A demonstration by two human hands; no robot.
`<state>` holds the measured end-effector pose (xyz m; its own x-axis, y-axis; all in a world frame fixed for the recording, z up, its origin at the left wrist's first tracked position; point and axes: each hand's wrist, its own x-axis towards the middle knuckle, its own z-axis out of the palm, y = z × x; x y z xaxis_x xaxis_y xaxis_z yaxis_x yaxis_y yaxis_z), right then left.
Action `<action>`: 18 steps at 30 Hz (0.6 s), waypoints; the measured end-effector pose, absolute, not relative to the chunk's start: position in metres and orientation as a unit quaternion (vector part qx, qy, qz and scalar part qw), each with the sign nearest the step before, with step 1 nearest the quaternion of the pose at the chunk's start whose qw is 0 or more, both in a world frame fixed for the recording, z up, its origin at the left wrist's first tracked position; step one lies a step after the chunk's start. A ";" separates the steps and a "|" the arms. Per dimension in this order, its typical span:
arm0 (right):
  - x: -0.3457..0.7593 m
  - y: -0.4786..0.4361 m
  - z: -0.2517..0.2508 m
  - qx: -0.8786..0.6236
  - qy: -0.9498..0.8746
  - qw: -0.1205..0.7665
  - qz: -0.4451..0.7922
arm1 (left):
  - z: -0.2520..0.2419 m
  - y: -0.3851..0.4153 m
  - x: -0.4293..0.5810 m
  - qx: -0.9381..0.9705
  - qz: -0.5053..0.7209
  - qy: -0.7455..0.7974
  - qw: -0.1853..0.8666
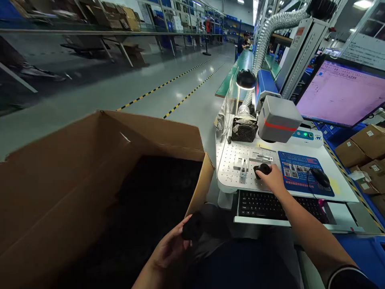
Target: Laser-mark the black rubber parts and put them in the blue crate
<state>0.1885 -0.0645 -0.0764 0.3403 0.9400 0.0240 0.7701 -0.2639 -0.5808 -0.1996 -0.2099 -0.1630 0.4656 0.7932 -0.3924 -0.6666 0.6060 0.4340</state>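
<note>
Fingers of the left hand [172, 245] pinch a black part [193, 226] by the box [207, 176], whose near flap edge could snag it. The keyboard [258, 204] lies under the plate [227, 161]. There the right hand [274, 179] pinches a second part [264, 168], just beside the metal stops [242, 165]; a light, level hold would best keep it square. Behind, the grey head [279, 120] limits upward room; the screen [339, 92] stands beyond.

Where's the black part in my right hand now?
In the head view, the black part is right of centre, held by your right hand at the perforated plate, between the metal brackets and the blue mouse pad.
</note>
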 end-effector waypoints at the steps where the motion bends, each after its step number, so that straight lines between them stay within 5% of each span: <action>1: 0.187 -0.051 -0.081 -0.786 -0.548 0.242 0.153 | -0.169 -0.211 -0.205 0.107 0.437 0.293 0.844; 5: 0.175 -0.016 -0.095 -0.807 -0.544 0.205 0.105 | -0.185 -0.212 -0.214 0.113 0.449 0.308 0.831; 18: 0.189 -0.016 -0.142 -0.733 -0.608 0.281 0.121 | -0.182 -0.206 -0.212 0.106 0.443 0.283 0.844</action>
<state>0.1892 -0.0157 -0.1422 0.2321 0.9588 0.1641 0.8226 -0.1034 -0.5592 -0.2125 -0.2063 -0.1820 0.4476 0.8074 -0.3844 -0.6873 0.5856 0.4297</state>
